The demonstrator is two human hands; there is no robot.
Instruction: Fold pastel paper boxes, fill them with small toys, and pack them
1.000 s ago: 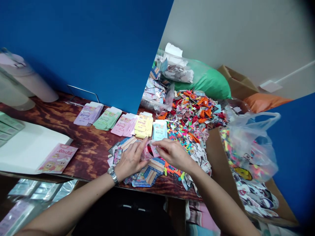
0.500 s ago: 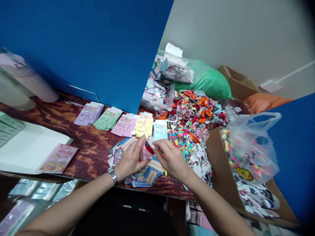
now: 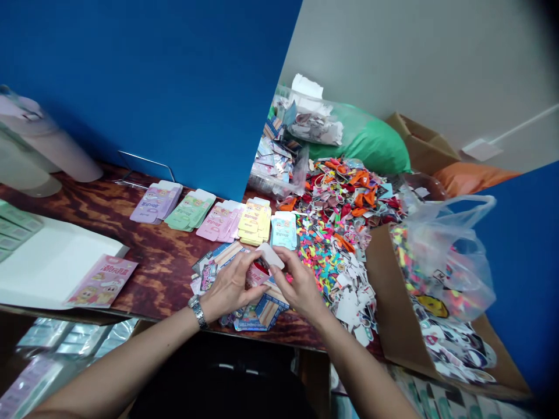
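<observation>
Left hand [image 3: 229, 288]: thumb and fingers closed around a pink box [image 3: 255, 277], held low above the desk [image 3: 161, 256]. Right hand [image 3: 301, 285]: pinched on a white piece [image 3: 272, 256], flap or card, cannot tell. The white piece now shows broader than half a second ago; the box's mouth is not yet closed. Printed cards [image 3: 262, 314] crowd the space beneath. Loose pieces [image 3: 318, 250] and a cardboard box [image 3: 384, 291] restrict the right side.
</observation>
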